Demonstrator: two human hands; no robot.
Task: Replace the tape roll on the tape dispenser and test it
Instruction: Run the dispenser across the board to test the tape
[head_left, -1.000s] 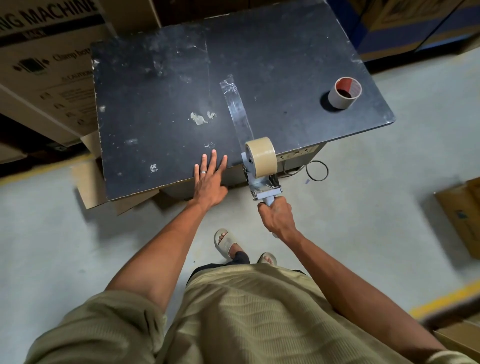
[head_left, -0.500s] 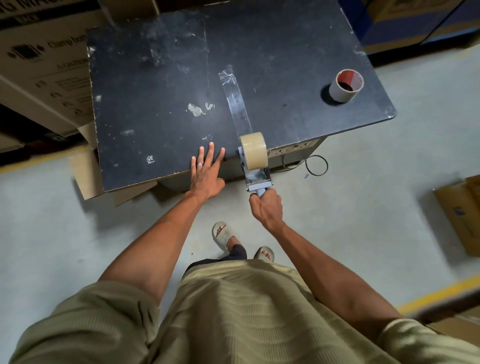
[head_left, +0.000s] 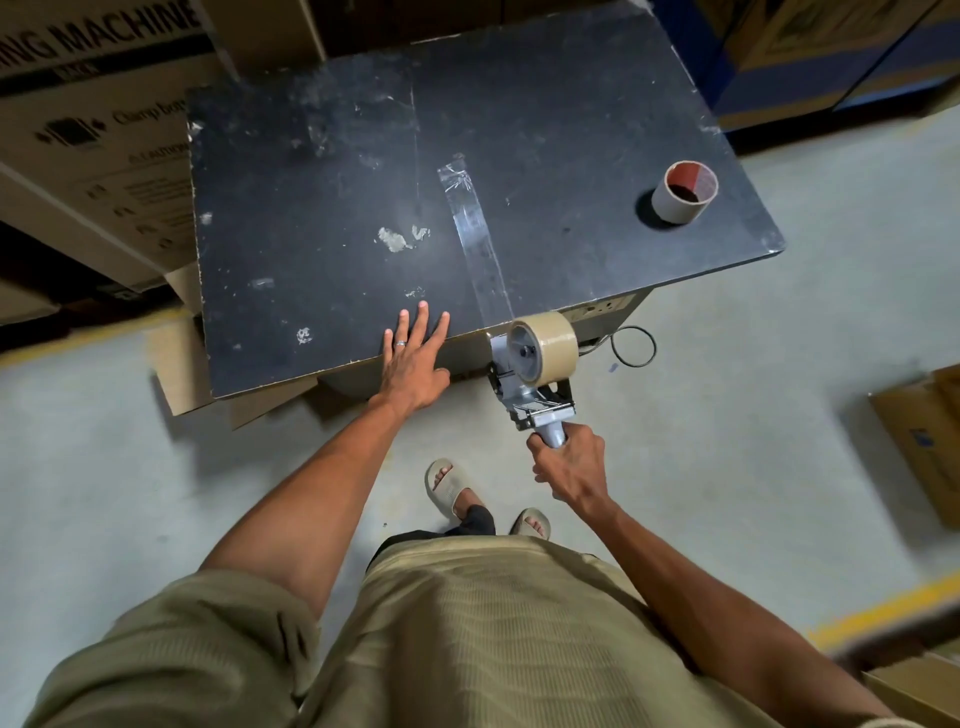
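Note:
My right hand grips the grey handle of the tape dispenser, which carries a full tan tape roll. The roll sits at the near edge of the black tabletop. A strip of clear tape runs from the middle of the top back to the roll. My left hand lies flat with fingers spread on the near edge, left of the dispenser. An empty cardboard tape core stands at the top's right side.
Large cardboard boxes stand to the left and behind the table. A black cable loop hangs under the near right edge. More boxes lie on the grey floor at right. My sandalled feet stand just below the table edge.
The dispenser has been drawn toward me along the strip, its roll now past the near table edge and tilted showing its hub. My left hand stays flat on the top.

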